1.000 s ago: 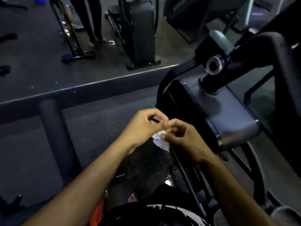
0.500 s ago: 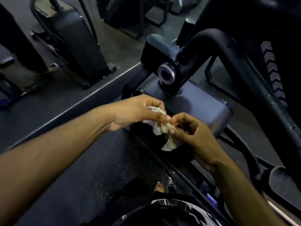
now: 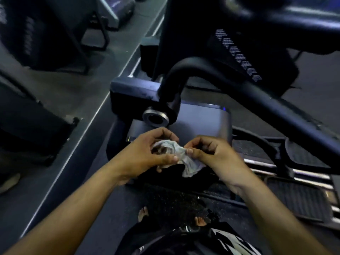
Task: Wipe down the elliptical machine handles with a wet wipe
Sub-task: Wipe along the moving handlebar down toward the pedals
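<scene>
Fingers (image 3: 168, 158) of the left hand (image 3: 145, 155) curled round one end of the wipe (image 3: 181, 155), thumb pressed along its underside. Fingers of the right hand (image 3: 214, 156) also closed on it, thumb and forefinger pinching the other end. Wipe crumpled, whitish, stretched between both hands, with a loose corner hanging below the right thumb. Dark smudge visible in the bunched part inside the left palm. Both hands held close together, nearly touching, above the dark floor (image 3: 114, 208) and in front of the grey housing (image 3: 204, 122) of the elliptical. Just beyond the left hand, a round metal pivot cap (image 3: 155, 119) at the foot of a curved black arm (image 3: 217, 74), which rises, bends and slopes away to the right. Wipe not touching any part of the machine. Ribbed pedal (image 3: 298, 199) and chrome rails (image 3: 309, 176) to the right of the right forearm. Bare toes (image 3: 143, 214) on the floor below the hands, a black-and-white shirt (image 3: 217, 240) at the bottom edge. Pale strip (image 3: 86, 129) running diagonally across the floor at left, other dark gym machines beyond it.
</scene>
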Demonstrator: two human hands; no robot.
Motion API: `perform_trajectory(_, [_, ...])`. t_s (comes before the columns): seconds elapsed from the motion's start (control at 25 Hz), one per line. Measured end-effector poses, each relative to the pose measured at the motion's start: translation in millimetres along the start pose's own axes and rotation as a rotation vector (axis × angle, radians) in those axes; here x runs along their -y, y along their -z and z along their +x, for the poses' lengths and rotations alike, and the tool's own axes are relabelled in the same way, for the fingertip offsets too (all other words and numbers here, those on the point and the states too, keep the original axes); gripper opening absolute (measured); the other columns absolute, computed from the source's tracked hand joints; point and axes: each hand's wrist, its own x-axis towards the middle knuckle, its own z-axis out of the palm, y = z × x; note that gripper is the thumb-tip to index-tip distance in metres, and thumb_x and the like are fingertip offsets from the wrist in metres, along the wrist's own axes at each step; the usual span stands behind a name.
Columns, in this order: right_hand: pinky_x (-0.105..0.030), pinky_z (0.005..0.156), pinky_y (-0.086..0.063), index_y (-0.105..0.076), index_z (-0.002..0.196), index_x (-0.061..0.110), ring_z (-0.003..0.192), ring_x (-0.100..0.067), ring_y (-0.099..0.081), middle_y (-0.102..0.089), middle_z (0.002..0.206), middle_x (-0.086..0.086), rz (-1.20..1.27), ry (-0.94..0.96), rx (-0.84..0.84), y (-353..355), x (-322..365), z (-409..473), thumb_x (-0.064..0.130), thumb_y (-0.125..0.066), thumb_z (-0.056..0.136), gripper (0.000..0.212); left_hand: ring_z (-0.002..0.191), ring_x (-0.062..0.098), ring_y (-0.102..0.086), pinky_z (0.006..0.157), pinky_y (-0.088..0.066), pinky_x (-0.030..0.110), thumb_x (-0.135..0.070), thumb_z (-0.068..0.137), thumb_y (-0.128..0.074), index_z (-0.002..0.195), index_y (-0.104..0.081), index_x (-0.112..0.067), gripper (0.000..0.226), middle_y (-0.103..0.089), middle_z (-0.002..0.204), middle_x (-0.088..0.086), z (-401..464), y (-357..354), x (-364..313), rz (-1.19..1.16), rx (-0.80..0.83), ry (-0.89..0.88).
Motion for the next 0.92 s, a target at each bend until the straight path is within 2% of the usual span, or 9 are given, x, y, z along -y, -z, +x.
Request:
perform_trajectory(0.08, [-0.016,0.079,-0.05,-0.071,0.097,0.009,0.085,-0.006,-0.067,-0.075,0.088,0.002,-0.048,0.019,-0.032,-21.5,3.2,4.6,0.005,-0.073,0.087,0.011,0.077,0.005,-0.068,0.07,-0.055,0.02,0.0,0.085,-0.082,0.114,-0.065,-0.017,0.037,-0.074,0.091,-0.005,7.7,20.8,2.2,0.075,0.006,-0.109])
perform_trajectory(0.2, [-0.013,0.073,-0.048,-0.071,0.09,0.01,0.075,-0.001,-0.061,-0.069,0.078,0.01,-0.179,0.117,-0.262,-60.6,17.4,10.7,0.003,-0.077,0.086,0.01,0.097,0.007,-0.071,0.086,-0.055,0.023,0.006,0.083,-0.08,0.113,-0.065,-0.025,0.045,-0.073,0.103,-0.007,13.4,51.2,4.9,0.191,-0.015,-0.379])
perform_trajectory(0.32, [-0.017,0.066,-0.046,-0.068,0.086,0.015,0.069,-0.003,-0.058,-0.065,0.073,0.009,-0.243,0.219,-0.488,-82.9,33.0,8.2,-0.005,-0.067,0.091,0.021,0.101,0.013,-0.071,0.089,-0.056,0.025,0.007,0.082,-0.075,0.115,-0.065,-0.031,0.051,-0.073,0.11,-0.011,13.1,59.5,6.1,0.283,-0.058,-0.746])
perform_trajectory(0.44, [-0.027,0.07,-0.048,-0.07,0.081,0.023,0.075,-0.013,-0.061,-0.07,0.08,-0.001,-0.201,0.303,-0.706,-91.3,43.7,-4.3,-0.015,-0.056,0.091,0.042,0.098,0.015,-0.067,0.093,-0.052,0.024,0.013,0.08,-0.075,0.117,-0.071,-0.021,0.051,-0.073,0.117,-0.013,20.1,55.7,5.9,0.402,-0.083,-1.191])
perform_trajectory(0.52, [-0.03,0.073,-0.048,-0.071,0.079,0.025,0.078,-0.014,-0.061,-0.071,0.081,-0.003,-0.177,0.326,-0.812,-93.1,52.9,-15.6,-0.017,-0.054,0.091,0.047,0.099,0.015,-0.067,0.091,-0.053,0.027,0.013,0.081,-0.074,0.121,-0.065,-0.018,0.051,-0.073,0.118,-0.008,28.1,48.1,-2.2,0.381,-0.102,-1.303])
perform_trajectory(0.64, [-0.032,0.07,-0.045,-0.073,0.082,0.017,0.074,-0.017,-0.057,-0.068,0.079,-0.015,-0.144,0.298,-0.917,-90.0,64.7,-38.0,-0.011,-0.053,0.095,0.037,0.116,0.016,-0.065,0.099,-0.048,0.028,0.0,0.086,-0.058,0.108,-0.071,-0.02,0.032,-0.067,0.127,0.001,32.6,30.8,-26.4,0.237,0.015,-1.207])
perform_trajectory(0.76, [-0.024,0.062,-0.044,-0.076,0.089,0.012,0.065,-0.015,-0.053,-0.063,0.073,-0.006,0.019,0.28,-0.983,-84.7,76.4,-61.6,-0.003,-0.053,0.098,0.03,0.119,0.025,-0.064,0.099,-0.049,0.029,-0.02,0.086,-0.048,0.087,-0.075,-0.022,0.027,-0.069,0.126,0.0,32.4,5.1,-59.5,0.061,0.281,-0.946])
perform_trajectory(0.84, [-0.023,0.065,-0.049,-0.076,0.095,0.012,0.074,-0.017,-0.063,-0.073,0.09,-0.004,0.1,0.357,-1.038,-78.6,89.4,-81.5,0.007,-0.065,0.095,0.013,0.111,0.023,-0.069,0.092,-0.054,0.037,-0.031,0.09,-0.059,0.084,-0.074,-0.019,0.02,-0.073,0.113,-0.001,30.4,-20.2,-82.9,0.031,0.386,-0.849])
perform_trajectory(0.92, [-0.022,0.067,-0.053,-0.075,0.098,0.012,0.079,-0.013,-0.067,-0.075,0.092,-0.001,0.083,0.461,-1.141,-70.4,104.9,-100.9,0.012,-0.074,0.085,0.013,0.098,0.02,-0.074,0.085,-0.059,0.042,-0.032,0.088,-0.081,0.088,-0.075,-0.023,0.01,-0.076,0.103,-0.001,29.5,-45.4,-109.5,-0.015,0.46,-0.805])
